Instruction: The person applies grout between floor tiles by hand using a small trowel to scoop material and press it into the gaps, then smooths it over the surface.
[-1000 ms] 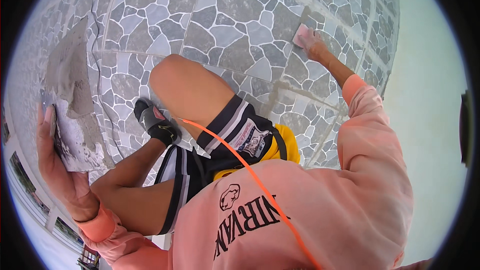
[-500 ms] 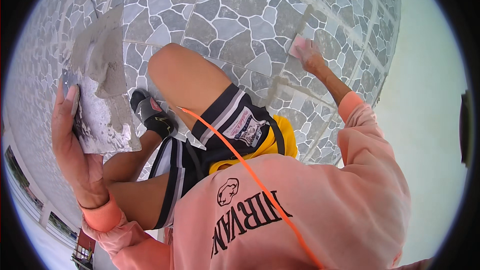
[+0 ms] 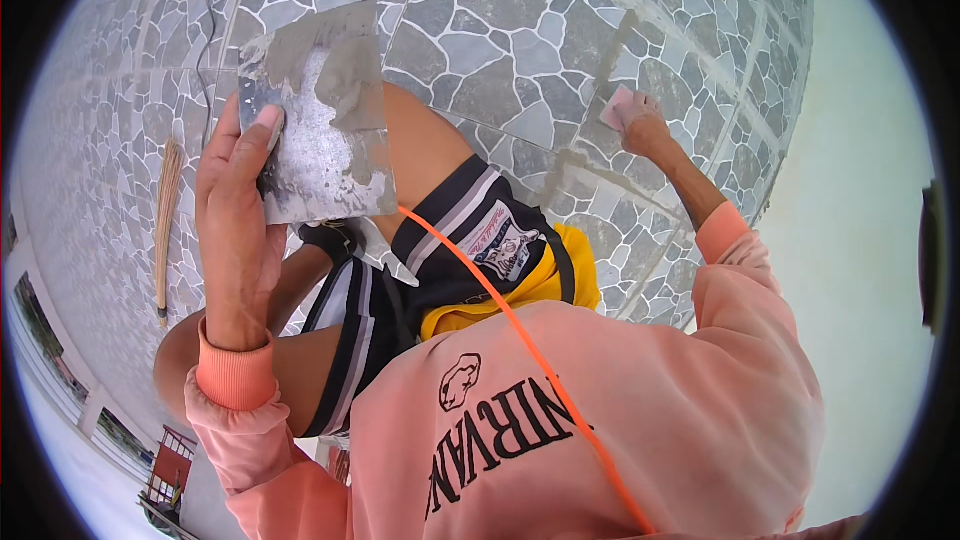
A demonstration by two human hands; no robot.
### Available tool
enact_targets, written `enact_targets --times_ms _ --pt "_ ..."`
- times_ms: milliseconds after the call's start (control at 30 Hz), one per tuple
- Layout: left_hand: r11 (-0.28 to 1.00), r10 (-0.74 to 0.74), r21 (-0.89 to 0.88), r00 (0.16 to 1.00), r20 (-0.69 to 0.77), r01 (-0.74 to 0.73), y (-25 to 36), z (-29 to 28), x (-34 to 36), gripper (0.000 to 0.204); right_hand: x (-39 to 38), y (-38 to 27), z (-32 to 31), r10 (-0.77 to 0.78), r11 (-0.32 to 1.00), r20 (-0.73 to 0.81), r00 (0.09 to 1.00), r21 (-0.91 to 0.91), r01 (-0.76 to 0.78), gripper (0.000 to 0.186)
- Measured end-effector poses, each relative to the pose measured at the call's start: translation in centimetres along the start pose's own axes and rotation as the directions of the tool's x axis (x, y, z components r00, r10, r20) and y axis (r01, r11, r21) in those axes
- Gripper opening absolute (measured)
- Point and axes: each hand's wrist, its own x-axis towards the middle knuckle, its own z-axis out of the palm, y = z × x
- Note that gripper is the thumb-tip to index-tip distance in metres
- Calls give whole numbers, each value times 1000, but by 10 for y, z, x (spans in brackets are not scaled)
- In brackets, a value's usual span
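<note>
Far left of both hands, a straw broom (image 3: 167, 225) lying on the stone-pattern tiled floor (image 3: 520, 30). Left hand (image 3: 238, 225) clamped on a flat metal plate (image 3: 318, 120) smeared with grey grout, long axis running away from the body. Well apart to the right, right hand (image 3: 645, 125) pressed to a tile joint (image 3: 610, 175), gripping what may be a pink sponge (image 3: 617, 105).

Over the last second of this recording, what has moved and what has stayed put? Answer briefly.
The left hand has lifted its mortar-smeared flat board up and rightward in the head view, from low at the left edge to above the bent knee. The grip on it is unchanged. The right hand stays pressing a small pink pad on a grout line of the stone-pattern tiles.
</note>
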Motion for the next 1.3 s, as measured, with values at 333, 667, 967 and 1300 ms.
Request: enact_targets --times_ms 333,667,967,1300 --pt "999 -48 12 958 284 47 -81 60 48 34 -84 -21 -170 -282 44 -173 944 980 193 59" --pt "963 -57 -221 921 386 152 -83 107 51 34 -105 -44 -213 -354 640 -516 780 474 604 59" --pt "977 159 76 913 377 -201 -83 106 45 30 -103 -56 -218 -413 819 -585 698 97 565 46" --pt "989 80 -146 951 297 -37 -78 55 81 44 -38 34 -28 -240 904 -425 873 230 361 46"
